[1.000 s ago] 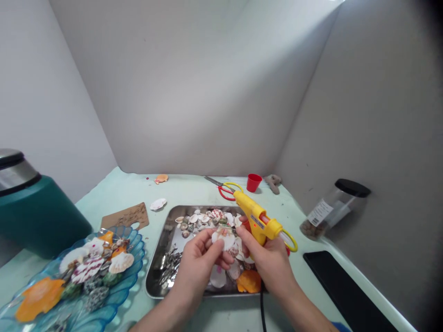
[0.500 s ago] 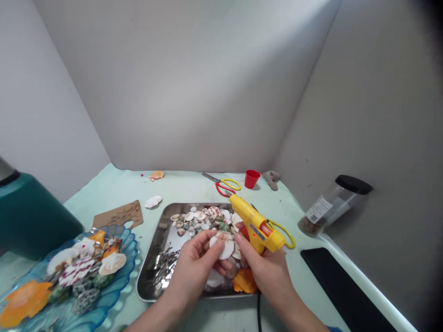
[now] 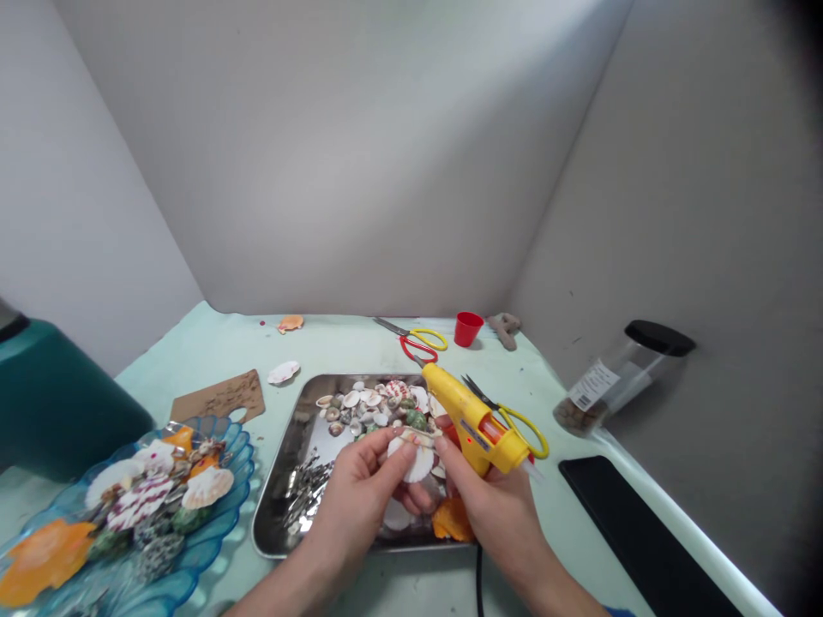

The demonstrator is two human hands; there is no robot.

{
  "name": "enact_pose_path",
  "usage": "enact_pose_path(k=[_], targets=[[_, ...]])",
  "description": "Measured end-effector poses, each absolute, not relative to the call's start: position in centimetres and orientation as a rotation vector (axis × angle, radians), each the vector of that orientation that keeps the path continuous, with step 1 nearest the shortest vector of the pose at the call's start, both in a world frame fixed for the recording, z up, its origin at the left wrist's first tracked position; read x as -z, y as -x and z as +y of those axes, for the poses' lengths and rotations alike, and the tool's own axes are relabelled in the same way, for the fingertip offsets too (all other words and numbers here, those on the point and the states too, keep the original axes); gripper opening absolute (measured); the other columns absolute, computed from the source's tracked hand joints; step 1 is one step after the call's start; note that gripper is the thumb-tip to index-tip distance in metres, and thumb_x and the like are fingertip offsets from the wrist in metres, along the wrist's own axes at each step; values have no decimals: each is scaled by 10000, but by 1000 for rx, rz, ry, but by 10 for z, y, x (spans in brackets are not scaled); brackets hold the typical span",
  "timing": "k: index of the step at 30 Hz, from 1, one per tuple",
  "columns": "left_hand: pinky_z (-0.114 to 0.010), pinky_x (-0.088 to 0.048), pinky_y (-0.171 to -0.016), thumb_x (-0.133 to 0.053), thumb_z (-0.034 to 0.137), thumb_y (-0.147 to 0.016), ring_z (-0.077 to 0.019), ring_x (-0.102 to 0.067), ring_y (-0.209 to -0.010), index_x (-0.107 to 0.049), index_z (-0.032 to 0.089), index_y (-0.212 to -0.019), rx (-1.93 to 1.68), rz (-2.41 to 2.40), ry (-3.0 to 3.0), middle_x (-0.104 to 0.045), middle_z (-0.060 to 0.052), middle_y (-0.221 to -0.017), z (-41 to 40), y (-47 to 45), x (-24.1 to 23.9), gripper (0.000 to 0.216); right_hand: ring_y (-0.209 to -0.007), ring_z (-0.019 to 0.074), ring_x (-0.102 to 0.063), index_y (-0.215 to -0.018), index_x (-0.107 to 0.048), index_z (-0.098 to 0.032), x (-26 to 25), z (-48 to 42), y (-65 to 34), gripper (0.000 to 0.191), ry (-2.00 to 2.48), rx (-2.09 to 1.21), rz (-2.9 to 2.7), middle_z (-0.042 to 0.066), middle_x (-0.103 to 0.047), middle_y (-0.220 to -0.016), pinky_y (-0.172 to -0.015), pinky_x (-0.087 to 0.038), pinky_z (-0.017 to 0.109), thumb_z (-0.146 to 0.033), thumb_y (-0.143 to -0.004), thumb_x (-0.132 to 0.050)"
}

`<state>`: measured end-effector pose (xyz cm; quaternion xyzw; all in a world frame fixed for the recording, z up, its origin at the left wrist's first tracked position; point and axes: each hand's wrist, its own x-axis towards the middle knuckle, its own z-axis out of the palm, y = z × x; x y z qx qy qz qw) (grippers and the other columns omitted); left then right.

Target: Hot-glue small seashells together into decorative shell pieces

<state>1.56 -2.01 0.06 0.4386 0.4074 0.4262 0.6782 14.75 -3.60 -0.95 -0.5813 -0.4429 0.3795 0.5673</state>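
Above the metal tray (image 3: 270, 514), my left hand (image 3: 360, 488) pinches a white scallop shell (image 3: 419, 463) between thumb and fingers. My right hand (image 3: 498, 506) is wrapped round a yellow hot glue gun (image 3: 466, 407), its nozzle pointing up and away to the left. The right thumb and a fingertip also touch the upper right edge of the shell. A thin pale strip lies along the shell's top edge; I cannot make out what it is. Beneath the hands the tray holds small shells (image 3: 369, 407), silvery metal pieces (image 3: 309, 493) and an orange shell (image 3: 453, 518).
A blue scalloped dish (image 3: 241, 480) of shells and stones stands left, by a green container (image 3: 57, 403) and brown card (image 3: 219, 398). Behind are scissors (image 3: 411, 334) and a red cup (image 3: 468, 329). More scissors (image 3: 507, 416), a jar (image 3: 617, 377) and a black slab (image 3: 636, 531) lie right.
Both hands stay almost in place on the shell and the glue gun. The glue gun has shifted slightly left and down, showing more of the scissors behind it.
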Motion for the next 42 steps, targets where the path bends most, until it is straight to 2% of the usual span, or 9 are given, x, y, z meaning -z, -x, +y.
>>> enact_pose_path(k=[6,10,22,27,34,42], targets=[[-190,-439,-463,-632,358,-759,-117,-569,-446,-603,126,-880,-963,936,-1003,-635,-16,-486,-20,-15,0,264,-623,178,-618,-943,-642,-147,12,-39,-149,295,1389,-853,-1071,50,-675,-759,-557,-501,257,-377,-758,-641],[-191,-437,-479,-614,368,-774,-117,-569,-474,-614,132,-830,-999,934,-1078,-638,-21,-512,-21,-14,2,243,-694,189,-643,-940,-641,-160,13,-41,-148,262,1338,-828,-1093,54,-687,-811,-626,-523,264,-356,-766,-639],[-207,-470,-563,-573,346,-813,-138,-580,-577,-684,163,-907,-1087,996,-1290,-646,-22,-595,-26,-10,4,233,-785,177,-635,-929,-618,-209,23,-47,-150,175,1217,-839,-1136,18,-671,-844,-656,-519,229,-343,-817,-624],[-201,-484,-576,-572,304,-819,-136,-600,-593,-706,201,-926,-1158,1040,-1383,-667,-17,-638,-29,-9,6,201,-879,202,-638,-1016,-622,-220,26,-45,-153,271,1295,-950,-1057,36,-686,-961,-746,-518,277,-372,-793,-644],[-199,-494,-540,-561,265,-831,-140,-631,-609,-723,234,-954,-1232,1089,-1619,-720,-44,-794,-30,-8,9,206,-715,165,-641,-967,-651,-212,23,-40,-152,249,1158,-980,-954,6,-688,-807,-660,-521,259,-337,-753,-678],[-222,-516,-712,-552,189,-834,-163,-669,-800,-713,222,-978,-1344,1046,-1812,-729,-58,-939,-29,-7,10,218,-674,150,-636,-950,-673,-213,21,-42,-151,245,1129,-990,-925,-3,-693,-778,-668,-526,259,-316,-729,-700]])
